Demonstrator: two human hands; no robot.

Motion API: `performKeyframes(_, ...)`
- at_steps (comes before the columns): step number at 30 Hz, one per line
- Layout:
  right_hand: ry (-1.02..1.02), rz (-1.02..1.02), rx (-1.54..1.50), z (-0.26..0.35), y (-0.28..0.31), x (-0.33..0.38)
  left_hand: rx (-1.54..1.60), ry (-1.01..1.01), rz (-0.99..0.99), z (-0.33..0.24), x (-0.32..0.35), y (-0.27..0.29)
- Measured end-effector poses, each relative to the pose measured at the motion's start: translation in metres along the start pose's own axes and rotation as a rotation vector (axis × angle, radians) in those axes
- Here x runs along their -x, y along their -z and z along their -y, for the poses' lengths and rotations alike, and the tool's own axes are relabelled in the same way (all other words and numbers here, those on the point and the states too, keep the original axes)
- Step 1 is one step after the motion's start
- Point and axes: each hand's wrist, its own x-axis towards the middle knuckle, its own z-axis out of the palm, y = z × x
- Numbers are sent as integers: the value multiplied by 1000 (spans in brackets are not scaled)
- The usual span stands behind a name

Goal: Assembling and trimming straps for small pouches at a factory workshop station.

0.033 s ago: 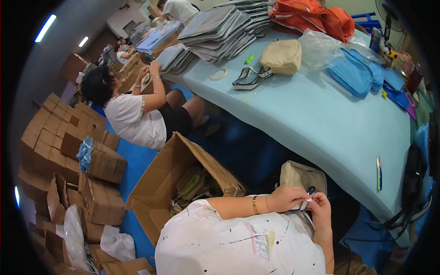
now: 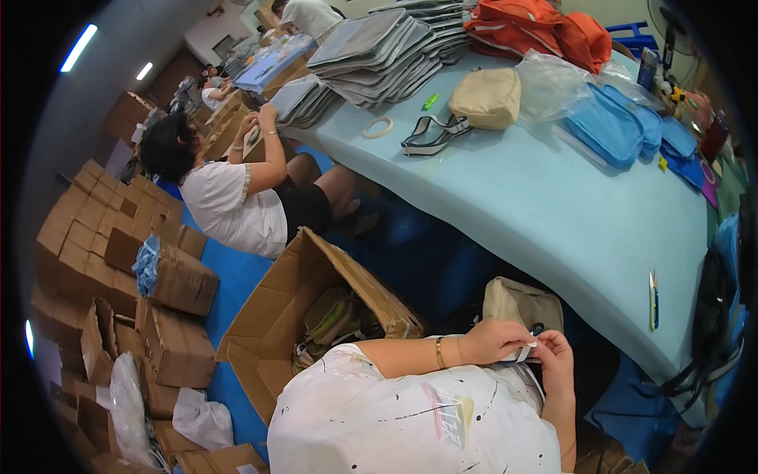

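My left hand [image 2: 489, 340], with a gold bracelet on its wrist, and my right hand [image 2: 553, 355] meet in front of my chest. Both pinch a small white tag [image 2: 527, 349] between their fingertips. A small black piece [image 2: 538, 328] sits right above the tag, and I cannot tell what it is. Just beyond my hands stands a beige bag [image 2: 517, 304], tucked under the edge of the light blue table [image 2: 553, 221]. My white, paint-flecked shirt fills the lower middle of the view.
An open cardboard box [image 2: 268, 324] with olive bags [image 2: 332, 316] stands to my left. Another person [image 2: 237, 205] sits by the table. On the table lie a beige bag [image 2: 485, 99], blue pouches [image 2: 616, 126], grey stacks [image 2: 379, 55], a tape roll [image 2: 377, 128] and a cutter [image 2: 653, 299]. Cartons [image 2: 87, 237] pile up at left.
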Motion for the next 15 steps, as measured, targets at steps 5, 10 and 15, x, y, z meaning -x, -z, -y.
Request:
performKeyframes(5, 15, 62, 127, 15, -1, -4, 72, -91, 114, 4, -7, 8)
performKeyframes(10, 94, 249, 164, 21, 1, -8, 149, 233, 243, -12, -16, 23)
performKeyframes(15, 120, 222, 346, 21, 0, -4, 173, 152, 307, 1, -16, 31)
